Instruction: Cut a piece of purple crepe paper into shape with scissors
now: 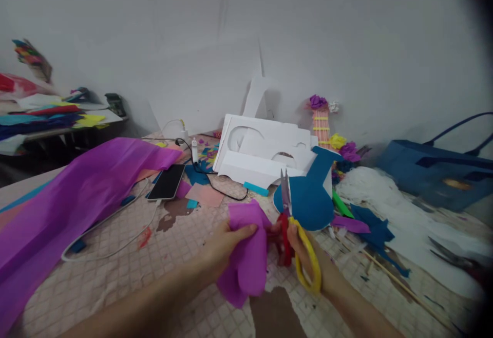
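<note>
Purple crepe paper (246, 256): folded piece, pinched in left hand (223, 248) above the table (115, 256). Right hand (304, 253) grasps yellow-and-red scissors (287, 214), blades up beside the fold. No cut visible yet; trimming appears barely begun. Large purple sheet (69, 194) lies left, uncut.

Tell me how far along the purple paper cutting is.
Done: a blue cutout lies finished on the table. In hand: left hand grips a purple paper piece; right hand holds the scissors beside it. Left: the large purple sheet looks mostly uncut.
</note>
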`<state>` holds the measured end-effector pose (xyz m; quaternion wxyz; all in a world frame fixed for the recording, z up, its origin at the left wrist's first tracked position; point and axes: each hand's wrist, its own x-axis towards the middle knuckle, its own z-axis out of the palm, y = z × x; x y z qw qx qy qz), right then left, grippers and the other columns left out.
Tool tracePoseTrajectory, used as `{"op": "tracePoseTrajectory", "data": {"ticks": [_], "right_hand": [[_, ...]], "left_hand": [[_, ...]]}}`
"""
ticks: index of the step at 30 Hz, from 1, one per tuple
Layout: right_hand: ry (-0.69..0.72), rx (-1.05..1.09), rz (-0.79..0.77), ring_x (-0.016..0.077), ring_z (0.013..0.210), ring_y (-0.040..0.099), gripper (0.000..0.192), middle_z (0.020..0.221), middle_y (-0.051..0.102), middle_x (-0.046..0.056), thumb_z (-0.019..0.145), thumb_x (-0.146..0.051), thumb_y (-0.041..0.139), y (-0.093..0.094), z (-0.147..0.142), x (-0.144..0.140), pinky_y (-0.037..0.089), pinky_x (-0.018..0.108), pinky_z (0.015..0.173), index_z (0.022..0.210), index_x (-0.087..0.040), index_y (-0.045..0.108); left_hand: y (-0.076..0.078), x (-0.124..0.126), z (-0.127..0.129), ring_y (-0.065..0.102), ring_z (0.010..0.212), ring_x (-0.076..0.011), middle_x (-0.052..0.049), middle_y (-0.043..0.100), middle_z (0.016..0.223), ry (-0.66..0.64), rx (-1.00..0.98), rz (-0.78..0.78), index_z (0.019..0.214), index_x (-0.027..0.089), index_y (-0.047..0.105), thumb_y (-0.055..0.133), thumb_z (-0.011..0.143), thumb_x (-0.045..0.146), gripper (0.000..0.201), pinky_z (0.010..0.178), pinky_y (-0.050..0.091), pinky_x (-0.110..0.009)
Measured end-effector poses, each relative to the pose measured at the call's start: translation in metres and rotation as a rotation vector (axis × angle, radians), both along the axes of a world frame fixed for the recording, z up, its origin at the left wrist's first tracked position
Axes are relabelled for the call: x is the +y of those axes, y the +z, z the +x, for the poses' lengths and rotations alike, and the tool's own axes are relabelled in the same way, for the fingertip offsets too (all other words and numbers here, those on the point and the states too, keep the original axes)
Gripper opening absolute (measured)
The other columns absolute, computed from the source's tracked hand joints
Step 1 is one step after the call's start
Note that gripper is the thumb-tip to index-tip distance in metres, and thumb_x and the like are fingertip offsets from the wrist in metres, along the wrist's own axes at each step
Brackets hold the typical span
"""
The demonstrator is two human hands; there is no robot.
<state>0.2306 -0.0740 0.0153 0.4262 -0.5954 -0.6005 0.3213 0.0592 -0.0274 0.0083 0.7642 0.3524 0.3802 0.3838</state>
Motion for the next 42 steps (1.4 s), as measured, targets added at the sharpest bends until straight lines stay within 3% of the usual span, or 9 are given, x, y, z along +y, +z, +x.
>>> {"op": "tracePoseTrajectory", "data": {"ticks": [2, 4, 10, 16, 23, 42], "right_hand": [[0.004, 0.0, -0.05, 0.0157, 0.051, 0.055, 0.042, 0.069, 0.06, 0.001, 0.084, -0.062, 0.037, -0.002, 0.016, -0.013, 0.047, 0.027, 0.044, 0.085, -0.023, 0.052], [0.016, -0.017, -0.111, 0.0142, 0.047, 0.05, 0.039, 0.063, 0.056, -0.001, 0.083, -0.06, 0.038, -0.003, 0.027, -0.026, 0.043, 0.026, 0.042, 0.084, -0.023, 0.05], [0.028, -0.435, -0.199, 0.0192, 0.062, 0.056, 0.014, 0.07, 0.058, 0.0, 0.079, -0.035, 0.052, 0.007, 0.034, -0.052, 0.041, 0.031, 0.057, 0.086, -0.023, 0.048], [0.073, -0.719, -0.309, 0.0271, 0.078, 0.062, 0.024, 0.088, 0.067, 0.008, 0.08, -0.036, 0.051, 0.014, 0.034, -0.055, 0.043, 0.038, 0.066, 0.098, -0.021, 0.051], [0.053, -0.81, -0.347, 0.0309, 0.081, 0.063, 0.028, 0.091, 0.069, 0.009, 0.079, -0.041, 0.053, 0.012, 0.032, -0.056, 0.043, 0.041, 0.069, 0.1, -0.022, 0.053], [0.026, -0.88, -0.3, 0.034, 0.079, 0.065, 0.027, 0.09, 0.071, 0.01, 0.079, -0.039, 0.054, 0.006, 0.028, -0.056, 0.044, 0.042, 0.065, 0.1, -0.022, 0.051]], "left_hand": [[-0.018, -0.003, 0.004, 0.064, 0.066, -0.0172, -0.006, 0.07, 0.076, 0.027, -0.006, -0.045, 0.085, 0.013, 0.066, 0.078, 0.063, 0.028, 0.03, 0.06, 0.049, -0.027], [-0.026, -0.006, 0.007, 0.064, 0.068, -0.0171, -0.006, 0.07, 0.077, 0.026, -0.026, -0.072, 0.085, 0.013, 0.066, 0.078, 0.062, 0.026, 0.029, 0.063, 0.05, -0.027], [-0.014, -0.008, 0.008, 0.064, 0.066, -0.0162, -0.005, 0.07, 0.076, 0.071, -0.096, -0.176, 0.084, 0.014, 0.065, 0.078, 0.061, 0.018, 0.026, 0.067, 0.051, -0.028], [-0.015, -0.005, 0.003, 0.065, 0.066, -0.0164, -0.004, 0.07, 0.076, 0.086, -0.161, -0.147, 0.087, 0.014, 0.064, 0.077, 0.064, 0.017, 0.027, 0.066, 0.052, -0.029], [-0.012, -0.003, -0.003, 0.064, 0.065, -0.0149, -0.005, 0.069, 0.077, 0.064, -0.229, -0.114, 0.088, 0.012, 0.064, 0.077, 0.064, 0.019, 0.029, 0.063, 0.052, -0.026], [-0.01, -0.005, -0.003, 0.065, 0.066, -0.0161, -0.006, 0.07, 0.079, 0.075, -0.162, -0.094, 0.088, 0.012, 0.066, 0.079, 0.06, 0.02, 0.033, 0.064, 0.052, -0.028]]}}
